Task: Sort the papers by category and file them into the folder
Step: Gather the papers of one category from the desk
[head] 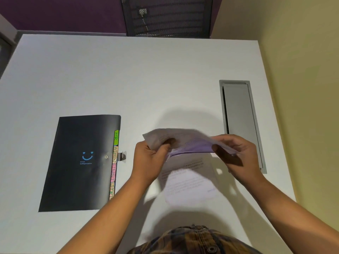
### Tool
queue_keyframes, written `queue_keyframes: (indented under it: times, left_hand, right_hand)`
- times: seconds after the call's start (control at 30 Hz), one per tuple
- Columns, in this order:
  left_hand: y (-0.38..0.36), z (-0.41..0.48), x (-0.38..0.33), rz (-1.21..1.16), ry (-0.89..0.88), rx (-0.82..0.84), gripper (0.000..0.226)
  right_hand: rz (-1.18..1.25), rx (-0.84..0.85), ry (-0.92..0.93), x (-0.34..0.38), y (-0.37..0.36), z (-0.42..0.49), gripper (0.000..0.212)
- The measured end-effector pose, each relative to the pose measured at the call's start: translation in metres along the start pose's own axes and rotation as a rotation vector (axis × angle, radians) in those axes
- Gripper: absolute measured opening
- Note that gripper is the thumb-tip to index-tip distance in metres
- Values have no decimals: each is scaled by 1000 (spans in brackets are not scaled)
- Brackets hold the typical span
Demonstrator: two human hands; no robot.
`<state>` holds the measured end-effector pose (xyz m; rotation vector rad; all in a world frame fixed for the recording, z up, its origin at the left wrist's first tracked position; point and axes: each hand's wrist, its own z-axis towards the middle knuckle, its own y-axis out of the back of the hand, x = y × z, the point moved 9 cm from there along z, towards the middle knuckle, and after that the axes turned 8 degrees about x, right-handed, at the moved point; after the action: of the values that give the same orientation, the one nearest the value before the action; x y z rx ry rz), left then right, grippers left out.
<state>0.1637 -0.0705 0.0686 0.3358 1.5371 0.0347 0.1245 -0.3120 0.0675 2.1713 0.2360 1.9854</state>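
both hands, left hand (149, 158) and right hand (236, 154), pinch the papers (185, 142); black folder (80, 162) tabs read "hr", "admin", perhaps "finance".

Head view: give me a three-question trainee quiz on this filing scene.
1. True or false: the black folder lies flat and closed on the table.
2. Left hand, right hand: which grips the paper stack? A left only; B right only; C both.
3. Fill in: a single sheet lies on the table ___ the held stack.
Key: 1 true; 2 C; 3 under.
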Motion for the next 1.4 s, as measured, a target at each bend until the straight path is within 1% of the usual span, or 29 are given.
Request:
queue_keyframes:
  times: [0.07, 0.13, 0.2, 0.3, 0.37, 0.4, 0.43, 0.5, 0.53, 0.57, 0.63, 0.7, 0.77, 0.87, 0.97, 1.03, 1.07, 1.1, 1.13, 1.2, 1.27, 1.3, 1.33, 1.4]
  left_hand:
    - [-3, 5, 10, -38, 42, -3, 20]
    - [-5, 8, 28, -119, 144, -10, 10]
    - [-6, 10, 50, -214, 248, -33, 10]
    - [-9, 11, 78, -218, 346, -29, 15]
    - [-11, 9, 96, -185, 396, -4, 27]
    - [-12, 8, 104, -155, 412, 17, 30]
    - [-13, 6, 111, -124, 425, 41, 30]
    - [-14, 4, 124, -119, 460, 74, 25]
    - [-14, 2, 131, -132, 486, 80, 23]
    - [-14, -1, 138, -155, 519, 79, 21]
    - [-18, -7, 152, -254, 599, 77, 21]
    - [-24, -15, 159, -363, 675, 96, 27]
    - [-29, -22, 165, -427, 718, 122, 38]
    - [-34, -31, 173, -427, 730, 180, 35]
    - [-35, -35, 174, -408, 722, 195, 32]
    - [-34, -31, 171, -432, 714, 153, 29]
    - [-32, -29, 171, -442, 716, 117, 23]
    - [-29, -28, 171, -437, 732, 79, 18]
    - [-27, -28, 173, -431, 756, 45, 19]
    - [-26, -31, 176, -430, 803, 7, 24]
    - [-26, -37, 182, -448, 854, -25, 26]
    - [-25, -40, 183, -451, 876, -44, 26]
    - [-23, -42, 183, -463, 882, -70, 25]
    - [-20, -44, 184, -499, 868, -126, 22]
  right_hand:
    - [-96, 5, -87, -19, -1, 5, 30]
    - [-226, 36, -240, -52, -5, 4, 45]
    - [-315, 98, -377, -86, -13, -6, 55]
    - [-416, 177, -532, -125, -23, -30, 54]
    - [-512, 151, -603, -141, -19, -43, 56]
    - [-523, 130, -652, -147, -16, -49, 56]
    - [-511, 115, -710, -153, -14, -54, 53]
    - [-443, 109, -784, -161, -12, -62, 36]
    - [-386, 112, -790, -165, -11, -64, 27]
    - [-322, 120, -791, -166, -12, -65, 27]
    - [-246, 135, -766, -170, -12, -66, 39]
    - [-165, 122, -757, -171, -10, -65, 37]
    - [-47, 90, -738, -169, -11, -61, 30]
    - [107, 44, -692, -157, -16, -46, 8]
    - [276, -17, -656, -145, -20, -29, 10]
    - [188, -56, -626, -139, -13, -19, 7]
    - [112, -54, -620, -137, -10, -15, 8]
    - [49, -38, -630, -135, -9, -14, 17]
    - [24, 1, -674, -139, -11, -16, 26]
    - [8, 139, -840, -152, -20, -32, 34]
    - [-38, 271, -964, -163, -28, -53, 29]
    - [-66, 302, -971, -166, -30, -60, 24]
    - [-91, 299, -958, -168, -30, -65, 21]
    - [-87, 218, -894, -166, -22, -69, 17]
